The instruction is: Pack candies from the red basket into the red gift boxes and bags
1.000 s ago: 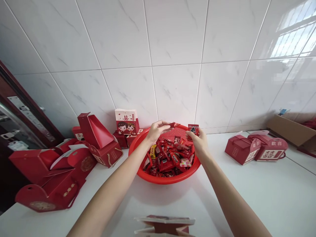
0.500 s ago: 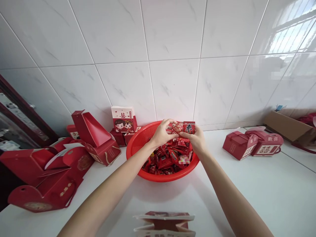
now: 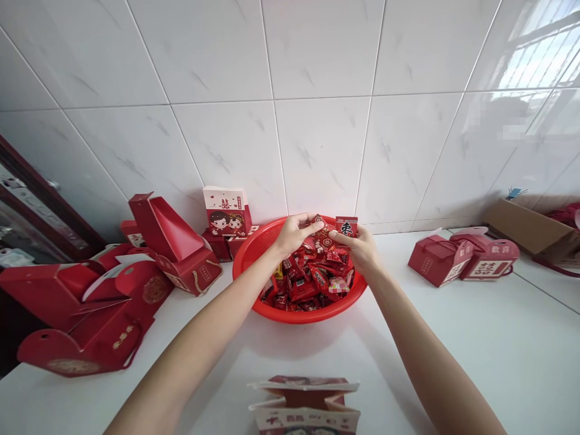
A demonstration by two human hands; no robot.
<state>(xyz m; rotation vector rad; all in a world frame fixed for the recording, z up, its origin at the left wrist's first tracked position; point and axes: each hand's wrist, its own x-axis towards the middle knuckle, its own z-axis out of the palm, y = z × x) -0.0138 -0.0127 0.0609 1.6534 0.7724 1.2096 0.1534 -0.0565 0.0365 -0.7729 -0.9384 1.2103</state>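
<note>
1. Hands have drawn closer together since the frame one second earlier; the two held packets, then well apart, now lie near each other above the basket.
2. Left hand (image 3: 293, 234): thumb and fingers pinch a patterned packet (image 3: 323, 237), red with pale figures, which is tilted; the fingertips behind it are partly hidden.
3. Right hand (image 3: 363, 251): thumb and fingers grasp a lettered packet (image 3: 347, 226), red with a large black character, held upright over the far right part of the rim. Whether this thumb also touches the patterned packet cannot be told.
4. Red basket (image 3: 308, 316), with perforated walls, stands on the white tabletop (image 3: 453, 344) below both hands. It contains a heap of wrapped sweets (image 3: 303, 291), mostly red, with a yellow wrapper at the left.
5. Paper bag (image 3: 310, 418), at the near edge of view, its mouth spread open; its lower part is cut off.
6. Left of the basket: several red cartons (image 3: 181, 232) with raised flaps, and a printed box (image 3: 227, 211) bearing two cartoon figures.
7. Right: two closed gift boxes (image 3: 487, 266), side by side, near a brown cardboard box (image 3: 519, 225).
</note>
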